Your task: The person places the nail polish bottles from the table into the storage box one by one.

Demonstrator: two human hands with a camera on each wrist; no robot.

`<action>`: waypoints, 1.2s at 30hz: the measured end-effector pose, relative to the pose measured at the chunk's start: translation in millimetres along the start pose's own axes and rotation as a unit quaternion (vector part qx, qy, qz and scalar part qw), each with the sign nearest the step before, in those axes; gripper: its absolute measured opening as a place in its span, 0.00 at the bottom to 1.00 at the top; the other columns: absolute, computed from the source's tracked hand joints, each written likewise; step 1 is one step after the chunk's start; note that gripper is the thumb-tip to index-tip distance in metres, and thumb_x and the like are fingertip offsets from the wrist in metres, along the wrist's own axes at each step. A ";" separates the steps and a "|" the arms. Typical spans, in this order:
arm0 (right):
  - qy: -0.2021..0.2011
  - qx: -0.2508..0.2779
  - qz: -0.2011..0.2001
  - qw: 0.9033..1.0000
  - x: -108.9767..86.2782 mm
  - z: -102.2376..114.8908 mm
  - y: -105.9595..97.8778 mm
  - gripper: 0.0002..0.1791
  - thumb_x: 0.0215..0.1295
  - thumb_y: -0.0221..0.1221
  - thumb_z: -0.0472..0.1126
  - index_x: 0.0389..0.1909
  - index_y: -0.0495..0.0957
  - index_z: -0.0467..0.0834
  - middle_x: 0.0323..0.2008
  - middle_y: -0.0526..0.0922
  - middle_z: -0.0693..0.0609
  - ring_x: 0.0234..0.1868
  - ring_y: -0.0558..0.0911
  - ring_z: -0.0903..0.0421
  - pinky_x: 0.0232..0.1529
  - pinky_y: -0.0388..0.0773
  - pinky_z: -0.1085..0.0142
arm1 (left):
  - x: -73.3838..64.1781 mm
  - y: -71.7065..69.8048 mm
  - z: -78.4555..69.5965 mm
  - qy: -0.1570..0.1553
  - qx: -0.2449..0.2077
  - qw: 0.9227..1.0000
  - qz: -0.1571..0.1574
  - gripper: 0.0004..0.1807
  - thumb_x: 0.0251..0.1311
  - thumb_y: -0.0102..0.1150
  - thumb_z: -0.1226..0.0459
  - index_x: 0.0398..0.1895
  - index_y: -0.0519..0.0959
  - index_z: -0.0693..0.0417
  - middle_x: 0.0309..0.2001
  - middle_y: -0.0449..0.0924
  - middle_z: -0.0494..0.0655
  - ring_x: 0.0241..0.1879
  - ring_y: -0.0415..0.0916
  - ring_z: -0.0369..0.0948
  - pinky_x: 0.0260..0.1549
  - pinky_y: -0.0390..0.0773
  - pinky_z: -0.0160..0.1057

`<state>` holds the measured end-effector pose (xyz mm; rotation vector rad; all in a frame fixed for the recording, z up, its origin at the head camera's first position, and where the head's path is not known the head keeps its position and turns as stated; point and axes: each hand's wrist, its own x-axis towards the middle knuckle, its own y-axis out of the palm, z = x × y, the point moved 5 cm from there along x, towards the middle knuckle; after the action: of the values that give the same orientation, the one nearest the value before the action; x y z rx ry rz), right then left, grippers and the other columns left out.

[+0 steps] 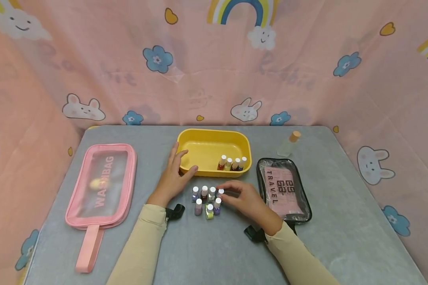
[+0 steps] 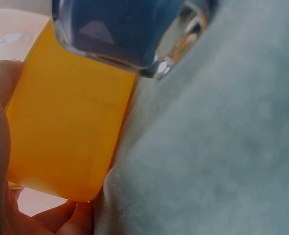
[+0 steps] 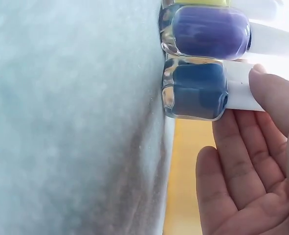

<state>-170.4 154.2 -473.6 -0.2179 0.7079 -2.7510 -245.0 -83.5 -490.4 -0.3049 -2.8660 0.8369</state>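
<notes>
My left hand is at the left end of a yellow tray, gripping its front left corner with the thumb at the front rim and fingers along the left side. My right hand pinches the white cap of a blue nail polish bottle, which stands upright on the table at the right of a small group. Beside it is a purple nail polish bottle. Others in the group include a yellow-green bottle and a mauve one. Several nail polish bottles stand inside the tray at its front right.
On the left lies a pink-edged clear wash bag with a strap. A black-edged travel pouch lies right of the right hand. Behind that pouch, a clear bottle with a wooden cap stands near the back edge of the grey table.
</notes>
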 end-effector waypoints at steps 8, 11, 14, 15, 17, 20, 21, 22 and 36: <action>0.006 0.017 0.012 1.000 3.4 -3.5 -1.1 0.11 0.69 0.71 0.35 0.50 0.89 0.42 0.50 0.89 0.51 0.56 0.85 0.50 0.63 0.79 0.50 | 0.4 -3.1 -3.1 0.003 -0.001 1.000 0.000 0.41 0.74 0.60 0.43 0.82 0.60 0.49 0.87 0.28 0.39 0.83 0.44 0.54 0.74 0.56 0.65; 0.001 0.020 0.012 1.000 5.2 -3.0 -1.7 0.10 0.68 0.71 0.35 0.50 0.89 0.42 0.49 0.89 0.51 0.55 0.86 0.50 0.62 0.80 0.50 | 0.2 -4.7 -4.7 0.008 -0.002 1.000 -0.002 0.41 0.74 0.60 0.43 0.82 0.61 0.49 0.87 0.28 0.39 0.83 0.45 0.55 0.74 0.56 0.66; 0.003 0.009 0.001 1.000 5.3 0.2 -4.4 0.10 0.68 0.72 0.36 0.48 0.89 0.44 0.48 0.89 0.54 0.54 0.86 0.52 0.62 0.80 0.50 | 0.5 -4.9 -4.3 0.008 -0.002 1.000 -0.003 0.41 0.74 0.60 0.43 0.82 0.61 0.49 0.87 0.29 0.40 0.83 0.45 0.55 0.74 0.57 0.66; 0.002 0.006 -0.003 1.000 5.3 2.2 -6.1 0.10 0.68 0.72 0.36 0.48 0.88 0.44 0.47 0.89 0.54 0.54 0.86 0.52 0.62 0.80 0.50 | 0.6 -4.8 -4.0 0.007 -0.001 1.000 -0.003 0.41 0.74 0.60 0.43 0.82 0.61 0.49 0.87 0.29 0.40 0.83 0.45 0.55 0.74 0.57 0.66; -0.001 -0.006 -0.013 1.000 5.3 8.6 -11.6 0.09 0.67 0.72 0.36 0.47 0.88 0.45 0.47 0.89 0.56 0.54 0.85 0.54 0.63 0.79 0.49 | 1.0 -4.5 -3.0 0.007 0.000 1.000 -0.003 0.42 0.74 0.60 0.43 0.82 0.60 0.49 0.87 0.29 0.41 0.83 0.45 0.55 0.74 0.57 0.66; -0.022 -0.014 -0.027 0.999 8.9 27.0 -24.7 0.10 0.67 0.73 0.35 0.48 0.89 0.43 0.46 0.89 0.54 0.53 0.85 0.52 0.62 0.79 0.47 | 1.2 -4.1 -2.2 0.003 0.001 1.000 -0.002 0.42 0.74 0.60 0.42 0.82 0.60 0.49 0.87 0.29 0.41 0.83 0.45 0.54 0.74 0.57 0.65; -0.031 -0.019 -0.033 0.999 12.2 33.5 -29.7 0.10 0.67 0.73 0.35 0.48 0.89 0.42 0.47 0.90 0.53 0.54 0.85 0.51 0.62 0.80 0.47 | 1.3 -3.9 -1.8 0.002 0.000 1.000 -0.001 0.42 0.74 0.60 0.42 0.82 0.60 0.49 0.87 0.29 0.40 0.83 0.45 0.54 0.74 0.57 0.65; -0.036 -0.021 -0.039 0.998 16.4 40.1 -34.9 0.10 0.66 0.73 0.35 0.48 0.89 0.41 0.47 0.90 0.51 0.54 0.86 0.50 0.61 0.80 0.46 | 1.5 -3.8 -1.3 0.001 0.001 1.000 0.000 0.42 0.74 0.60 0.42 0.82 0.60 0.49 0.87 0.29 0.40 0.83 0.45 0.54 0.74 0.57 0.65; 0.036 -0.049 -0.045 0.997 98.5 39.8 -47.9 0.13 0.69 0.73 0.42 0.50 0.88 0.41 0.48 0.89 0.49 0.56 0.86 0.46 0.59 0.82 0.51 | 1.3 -0.8 2.7 0.000 -0.009 1.000 0.005 0.41 0.73 0.60 0.40 0.81 0.62 0.49 0.87 0.29 0.37 0.83 0.44 0.53 0.75 0.56 0.63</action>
<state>-266.5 145.4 -408.3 -0.1748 0.8734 -2.8241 -247.0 -85.3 -492.2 -0.3215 -2.8756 0.8142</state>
